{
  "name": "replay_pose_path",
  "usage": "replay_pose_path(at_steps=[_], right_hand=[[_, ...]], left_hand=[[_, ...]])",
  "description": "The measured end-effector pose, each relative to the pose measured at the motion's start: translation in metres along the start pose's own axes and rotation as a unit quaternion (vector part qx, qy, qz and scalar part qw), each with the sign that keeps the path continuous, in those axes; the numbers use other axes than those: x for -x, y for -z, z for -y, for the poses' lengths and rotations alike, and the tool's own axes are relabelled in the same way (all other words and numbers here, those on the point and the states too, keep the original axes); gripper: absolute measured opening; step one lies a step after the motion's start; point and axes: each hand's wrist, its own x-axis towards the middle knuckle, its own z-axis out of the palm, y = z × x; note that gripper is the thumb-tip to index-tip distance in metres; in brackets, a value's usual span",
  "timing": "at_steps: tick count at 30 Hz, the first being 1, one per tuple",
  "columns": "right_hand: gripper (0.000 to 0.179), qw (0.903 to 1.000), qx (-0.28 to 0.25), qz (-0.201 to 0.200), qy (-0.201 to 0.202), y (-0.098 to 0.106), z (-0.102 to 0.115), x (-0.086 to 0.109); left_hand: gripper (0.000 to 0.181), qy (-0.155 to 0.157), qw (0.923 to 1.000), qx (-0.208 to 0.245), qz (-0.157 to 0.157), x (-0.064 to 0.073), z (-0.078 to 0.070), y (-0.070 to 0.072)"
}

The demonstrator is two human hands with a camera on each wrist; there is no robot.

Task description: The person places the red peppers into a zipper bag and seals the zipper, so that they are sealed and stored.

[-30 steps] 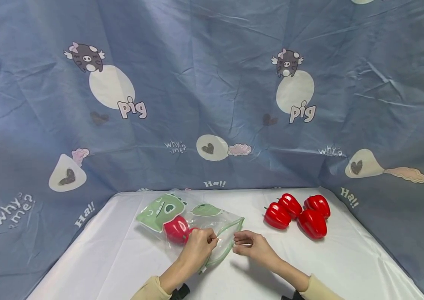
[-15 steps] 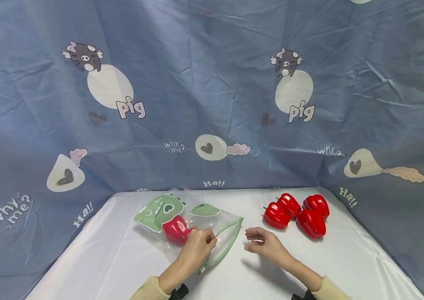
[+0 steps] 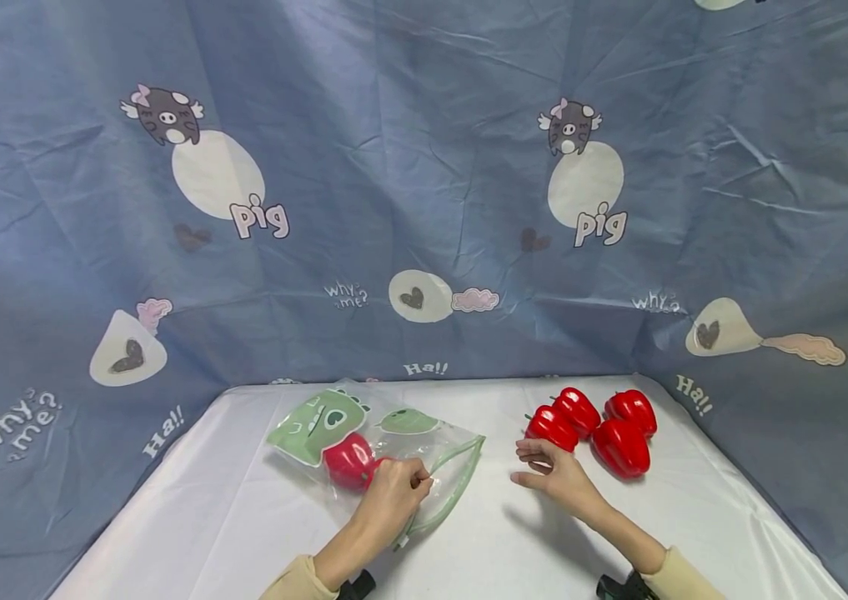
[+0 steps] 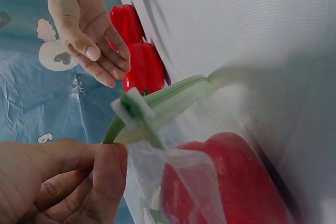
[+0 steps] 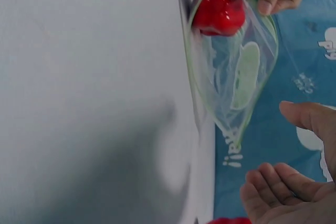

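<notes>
My left hand (image 3: 392,496) pinches the upper green rim of a clear zip bag (image 5: 220,72) with a green dinosaur print, and the bag's mouth gapes toward the right. Inside lie red bell peppers (image 4: 226,177), one plainly showing and another partly hidden behind the left hand. My right hand (image 3: 560,479) hovers over the table with nothing in it, fingers loosely bent and thumb apart. Just beyond its fingertips is the nearest of several loose red bell peppers (image 3: 549,427). In the left wrist view a white slider sits on the green zip strip (image 4: 173,94).
The table wears a white cloth (image 3: 243,517). Behind it hangs a blue printed curtain (image 3: 424,167), which also runs down both sides. More red bell peppers (image 3: 622,448) are grouped at the table's back right.
My right hand has moved away from the bag's mouth, rightward and slightly back to the loose peppers. The left hand keeps its pinch on the bag's rim.
</notes>
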Motion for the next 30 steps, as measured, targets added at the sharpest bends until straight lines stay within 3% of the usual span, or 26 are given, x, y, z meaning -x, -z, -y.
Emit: replay_pose_path(at_steps=[8,16,30], right_hand=[[0.058,0.9985,0.036,-0.042,0.005,0.023,-0.001,-0.006],[0.064,0.9950,0.066,-0.073,-0.018,0.044,-0.006,-0.014],[0.062,0.9906,0.083,-0.106,-0.023,0.059,-0.018,-0.025]], left_hand=[[0.013,-0.008,0.9999,-0.005,-0.007,0.000,0.000,-0.001],[0.014,-0.009,0.9999,-0.006,-0.005,-0.001,0.001,-0.002],[0.013,-0.009,0.9999,-0.003,-0.005,0.000,0.002,-0.001]])
